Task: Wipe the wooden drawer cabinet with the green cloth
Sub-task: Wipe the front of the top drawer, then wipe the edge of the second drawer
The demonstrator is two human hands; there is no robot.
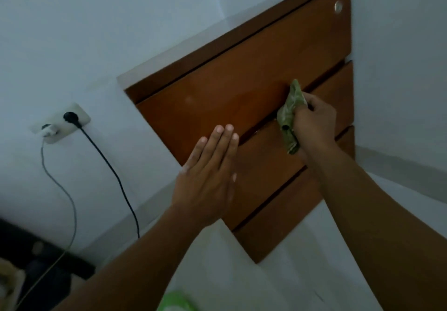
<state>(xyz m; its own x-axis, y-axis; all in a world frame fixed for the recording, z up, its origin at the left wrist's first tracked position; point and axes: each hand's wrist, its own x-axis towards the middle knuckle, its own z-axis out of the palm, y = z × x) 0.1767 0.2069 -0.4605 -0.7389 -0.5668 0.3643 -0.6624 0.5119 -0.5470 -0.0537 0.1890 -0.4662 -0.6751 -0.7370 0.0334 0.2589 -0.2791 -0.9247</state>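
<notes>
The wooden drawer cabinet (242, 76) fills the middle of the head view, tilted, with several brown drawer fronts split by dark gaps. My right hand (314, 122) grips the bunched green cloth (290, 114) and holds it against the gap between the upper and the second drawer front. My left hand (208, 175) lies flat with straight fingers on the cabinet's left side, its fingertips reaching the same gap. A round metal lock (338, 6) sits at the top right corner of the upper drawer.
A white wall socket (61, 123) at the left holds a black plug (70, 117) and a white adapter; a black and a grey cable hang down from it. Dark objects lie at the bottom left. Something green (176, 302) shows at the bottom edge.
</notes>
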